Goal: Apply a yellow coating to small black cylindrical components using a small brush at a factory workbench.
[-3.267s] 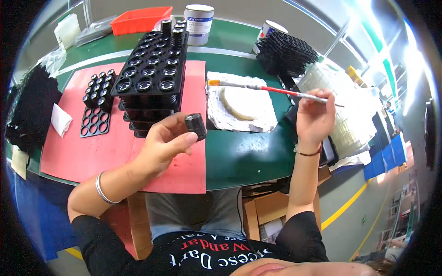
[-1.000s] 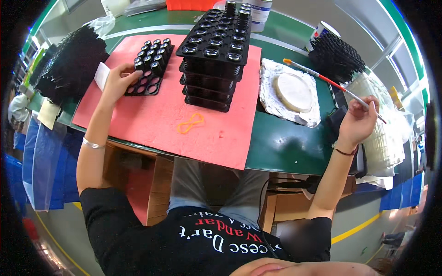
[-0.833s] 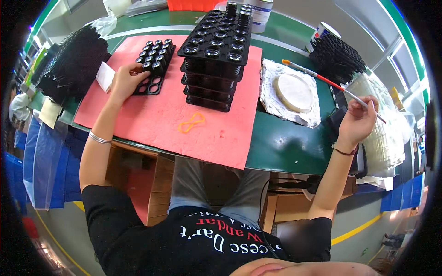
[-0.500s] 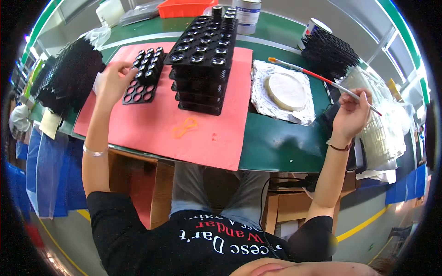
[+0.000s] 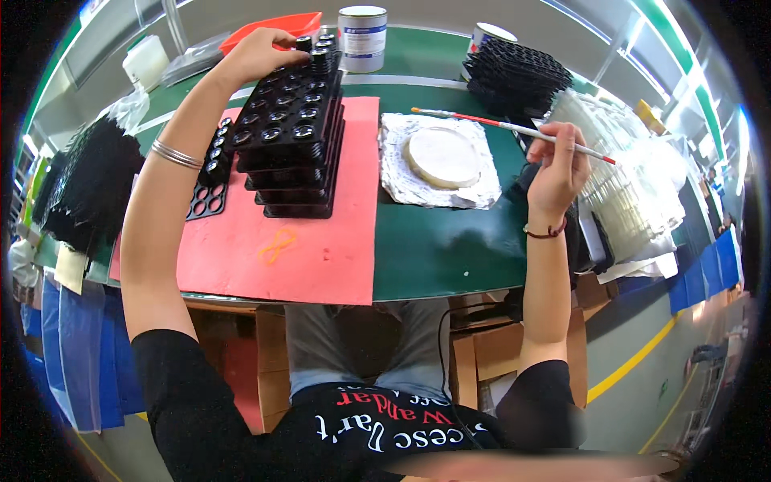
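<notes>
Our left hand [image 5: 263,55], its grip indiscernible, lies over the black tray stack [image 5: 297,161]'s far end; right of the stack, our right hand [image 5: 560,157] grasps a brush [image 5: 482,120].

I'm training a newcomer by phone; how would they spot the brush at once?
Right of the pink mat on the green table, find the person's right hand. It holds the brush, which points left. Unlike the round white pad nearby, it is long, thin and partly red.

Inverted white-and-red lettering [image 5: 389,404] on black shirt [image 5: 193,394]
</notes>
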Available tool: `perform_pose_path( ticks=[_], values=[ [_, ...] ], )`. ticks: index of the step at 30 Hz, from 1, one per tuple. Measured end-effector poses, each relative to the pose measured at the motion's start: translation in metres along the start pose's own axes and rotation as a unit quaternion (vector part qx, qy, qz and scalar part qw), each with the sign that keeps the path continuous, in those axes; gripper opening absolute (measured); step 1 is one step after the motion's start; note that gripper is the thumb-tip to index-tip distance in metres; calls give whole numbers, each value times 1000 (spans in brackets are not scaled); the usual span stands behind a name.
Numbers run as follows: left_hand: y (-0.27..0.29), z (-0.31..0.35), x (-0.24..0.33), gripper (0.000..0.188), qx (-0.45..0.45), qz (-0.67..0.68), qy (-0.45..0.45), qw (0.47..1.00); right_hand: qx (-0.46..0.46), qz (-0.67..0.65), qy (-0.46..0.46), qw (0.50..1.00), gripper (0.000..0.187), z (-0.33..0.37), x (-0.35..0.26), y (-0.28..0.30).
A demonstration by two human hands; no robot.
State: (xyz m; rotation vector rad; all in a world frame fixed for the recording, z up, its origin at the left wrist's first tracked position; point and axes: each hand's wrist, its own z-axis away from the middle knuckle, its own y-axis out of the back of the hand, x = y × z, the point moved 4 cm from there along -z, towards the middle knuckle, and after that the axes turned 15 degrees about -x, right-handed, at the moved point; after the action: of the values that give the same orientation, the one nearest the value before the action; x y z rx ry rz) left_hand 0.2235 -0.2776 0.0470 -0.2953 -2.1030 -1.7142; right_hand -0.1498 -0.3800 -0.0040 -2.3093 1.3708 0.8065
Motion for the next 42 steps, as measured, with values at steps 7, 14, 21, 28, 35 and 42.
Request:
perform_pose_path(
  ticks=[7, 14, 21, 28, 35, 42],
  values=[
    [28, 14, 2, 40, 155, -4, -33, 987, 11, 7, 0, 1000, 30, -2, -1, -3],
    [-37, 142, 144, 27, 306, -19, -310, 900, 28, 38, 67, 997, 30, 6, -5, 3],
    [-141, 138, 117, 37, -36, 104, -241, 964, 26, 174, 86, 981, 32, 5, -6, 1],
    [-170, 136, 88, 25, -170, 368, -35, 914, -13, 223, 35, 974, 31, 4, -5, -6],
    [-164, 132, 82, 23, -175, 490, -7, 854, 74, 87, -13, 993, 29, 5, 4, 1],
    [-164, 135, 81, 22, -185, 586, 39, 788, -8, -253, 7, 967, 33, -5, 3, 11]
  ],
)
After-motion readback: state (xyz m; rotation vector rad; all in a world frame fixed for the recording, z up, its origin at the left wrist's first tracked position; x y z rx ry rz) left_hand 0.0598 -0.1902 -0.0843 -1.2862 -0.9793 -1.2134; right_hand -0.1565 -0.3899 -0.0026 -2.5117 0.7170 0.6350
